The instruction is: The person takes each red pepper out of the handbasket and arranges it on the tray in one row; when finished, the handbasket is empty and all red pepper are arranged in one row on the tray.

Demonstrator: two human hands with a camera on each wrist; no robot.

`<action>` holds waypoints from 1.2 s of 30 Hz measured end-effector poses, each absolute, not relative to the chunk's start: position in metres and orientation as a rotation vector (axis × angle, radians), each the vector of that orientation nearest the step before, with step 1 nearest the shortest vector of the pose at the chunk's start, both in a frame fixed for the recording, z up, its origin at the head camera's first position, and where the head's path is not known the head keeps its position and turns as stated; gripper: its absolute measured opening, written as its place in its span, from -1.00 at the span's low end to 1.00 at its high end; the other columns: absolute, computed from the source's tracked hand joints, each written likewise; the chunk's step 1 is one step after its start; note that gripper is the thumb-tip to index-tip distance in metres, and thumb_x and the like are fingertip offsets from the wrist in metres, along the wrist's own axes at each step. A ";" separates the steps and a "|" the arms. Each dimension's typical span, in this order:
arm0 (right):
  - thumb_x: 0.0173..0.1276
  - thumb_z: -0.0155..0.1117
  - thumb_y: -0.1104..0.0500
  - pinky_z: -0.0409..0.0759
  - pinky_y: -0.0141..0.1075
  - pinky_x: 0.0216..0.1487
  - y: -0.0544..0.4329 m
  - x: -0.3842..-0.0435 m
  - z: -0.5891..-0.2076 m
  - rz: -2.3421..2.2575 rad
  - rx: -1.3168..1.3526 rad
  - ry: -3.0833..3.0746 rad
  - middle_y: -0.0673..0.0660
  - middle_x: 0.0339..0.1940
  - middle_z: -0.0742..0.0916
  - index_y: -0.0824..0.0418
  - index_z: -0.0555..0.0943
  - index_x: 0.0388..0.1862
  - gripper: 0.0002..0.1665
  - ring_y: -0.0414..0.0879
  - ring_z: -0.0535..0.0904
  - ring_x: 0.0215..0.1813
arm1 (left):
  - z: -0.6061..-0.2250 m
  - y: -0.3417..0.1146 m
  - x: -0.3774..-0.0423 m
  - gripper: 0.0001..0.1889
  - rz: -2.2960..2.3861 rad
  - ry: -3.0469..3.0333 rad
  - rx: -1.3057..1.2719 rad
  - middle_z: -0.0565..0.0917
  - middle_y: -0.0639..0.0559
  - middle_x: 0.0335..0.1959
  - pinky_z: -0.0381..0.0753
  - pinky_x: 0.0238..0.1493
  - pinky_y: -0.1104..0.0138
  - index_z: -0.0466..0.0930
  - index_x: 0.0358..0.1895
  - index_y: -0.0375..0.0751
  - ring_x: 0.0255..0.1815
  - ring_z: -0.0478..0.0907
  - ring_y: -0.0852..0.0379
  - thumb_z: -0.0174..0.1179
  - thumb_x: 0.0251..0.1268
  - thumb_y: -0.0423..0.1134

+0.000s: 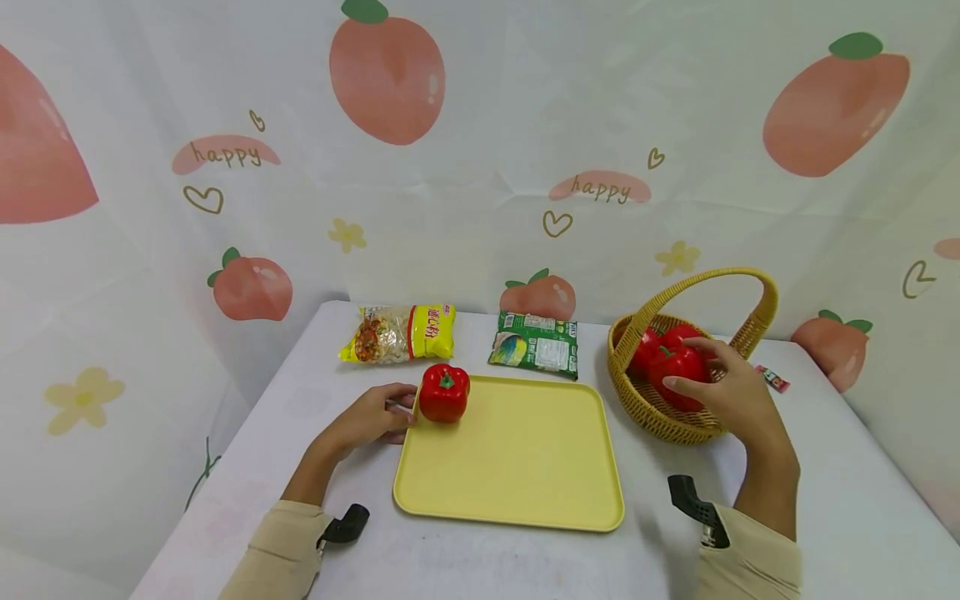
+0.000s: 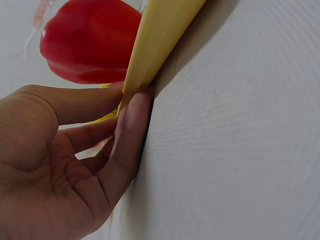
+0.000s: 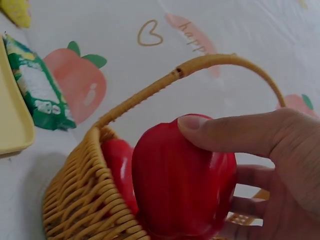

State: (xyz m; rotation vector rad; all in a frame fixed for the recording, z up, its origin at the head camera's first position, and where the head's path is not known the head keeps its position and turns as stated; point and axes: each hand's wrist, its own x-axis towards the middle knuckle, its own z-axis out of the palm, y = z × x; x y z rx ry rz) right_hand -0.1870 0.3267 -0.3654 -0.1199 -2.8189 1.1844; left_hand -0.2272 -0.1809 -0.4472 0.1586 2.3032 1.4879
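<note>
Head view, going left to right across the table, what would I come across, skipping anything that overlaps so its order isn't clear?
Left hand, red bell pepper on the yellow tray, green packet, wicker basket, small reddish item.

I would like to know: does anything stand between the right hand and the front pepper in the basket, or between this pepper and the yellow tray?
Nothing visible stands between the right hand and the pepper. Toward the yellow tray, the left wall of the basket stands between; the pepper probably needs lifting over it.
</note>
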 end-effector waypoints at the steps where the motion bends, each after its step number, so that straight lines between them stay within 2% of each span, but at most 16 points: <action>1: 0.45 0.43 -0.15 0.79 0.01 0.06 0.327 -0.185 -0.363 1.191 -0.108 -2.805 0.52 0.47 0.45 0.21 0.29 0.64 -0.04 0.49 0.41 0.39 | -0.447 -0.181 -0.227 -0.38 1.486 2.305 0.159 0.57 -0.21 0.20 0.84 -0.06 0.21 0.41 0.50 -0.37 0.00 0.64 0.01 0.24 0.37 -0.38; 4: 0.45 0.44 -0.13 0.71 -0.38 -0.12 0.328 -0.180 -0.356 1.248 -0.072 -2.751 0.50 0.48 0.46 0.20 0.29 0.63 -0.06 0.46 0.41 0.39 | -0.447 -0.181 -0.227 -0.38 1.482 2.308 0.162 0.57 -0.21 0.20 0.84 -0.06 0.21 0.41 0.50 -0.37 0.00 0.64 0.01 0.24 0.37 -0.38; 6: 0.46 0.44 -0.11 0.66 -0.49 -0.17 0.328 -0.177 -0.352 1.292 -0.045 -2.721 0.48 0.50 0.46 0.20 0.28 0.63 -0.07 0.39 0.42 0.39 | -0.447 -0.181 -0.227 -0.38 1.481 2.311 0.162 0.57 -0.21 0.20 0.84 -0.06 0.21 0.41 0.50 -0.37 -0.01 0.64 0.02 0.24 0.37 -0.38; 10: 0.46 0.45 -0.08 0.72 -0.46 -0.14 0.327 -0.172 -0.347 1.337 0.007 -2.694 0.37 0.51 0.48 0.16 0.29 0.62 -0.10 0.07 0.48 0.29 | -0.446 -0.181 -0.227 -0.39 1.480 2.312 0.162 0.58 -0.22 0.20 0.84 -0.06 0.22 0.42 0.49 -0.37 -0.02 0.64 0.02 0.23 0.37 -0.38; 13: 0.45 0.46 -0.03 0.75 -0.41 -0.11 0.325 -0.171 -0.345 1.365 0.059 -2.681 0.23 0.45 0.53 0.11 0.33 0.58 -0.16 -0.19 0.54 0.17 | -0.446 -0.181 -0.227 -0.39 1.477 2.315 0.158 0.57 -0.22 0.19 0.84 -0.07 0.22 0.42 0.49 -0.37 -0.02 0.64 0.03 0.23 0.37 -0.38; 17: 0.46 0.46 0.05 0.76 -0.42 -0.07 0.319 -0.170 -0.344 1.440 0.150 -2.641 -0.04 0.32 0.57 0.05 0.38 0.52 -0.27 -0.34 0.59 0.14 | -0.445 -0.180 -0.226 -0.39 1.472 2.319 0.152 0.58 -0.22 0.19 0.84 -0.07 0.23 0.42 0.49 -0.37 -0.03 0.64 0.03 0.23 0.37 -0.38; 19: 0.46 0.44 0.10 0.76 -0.42 -0.05 0.316 -0.170 -0.343 1.477 0.206 -2.612 -0.12 0.28 0.59 0.04 0.40 0.50 -0.31 -0.34 0.60 0.16 | -0.445 -0.180 -0.226 -0.39 1.471 2.321 0.150 0.58 -0.21 0.19 0.84 -0.07 0.23 0.42 0.49 -0.37 -0.02 0.65 0.03 0.23 0.37 -0.38; 23: 0.46 0.43 0.19 0.77 -0.40 -0.02 0.307 -0.172 -0.342 1.534 0.302 -2.564 -0.12 0.25 0.63 0.08 0.43 0.49 -0.33 -0.27 0.63 0.19 | -0.445 -0.180 -0.226 -0.38 1.468 2.321 0.145 0.58 -0.21 0.19 0.84 -0.07 0.24 0.41 0.50 -0.37 -0.03 0.64 0.03 0.23 0.37 -0.38; 32: 0.40 0.48 0.23 0.77 -0.40 0.02 0.281 -0.187 -0.346 1.596 0.435 -2.559 0.11 0.35 0.58 0.21 0.41 0.50 -0.26 -0.18 0.66 0.17 | -0.447 -0.181 -0.227 -0.37 1.476 2.311 0.148 0.57 -0.22 0.21 0.84 -0.06 0.23 0.39 0.51 -0.37 -0.01 0.65 0.02 0.23 0.38 -0.37; 36: 0.40 0.49 0.21 0.76 -0.36 0.06 0.270 -0.194 -0.350 1.622 0.471 -2.580 0.22 0.41 0.58 0.18 0.39 0.57 -0.19 0.00 0.66 0.25 | -0.447 -0.180 -0.227 -0.37 1.476 2.306 0.151 0.56 -0.22 0.22 0.84 -0.05 0.23 0.39 0.51 -0.37 0.00 0.64 0.02 0.24 0.38 -0.37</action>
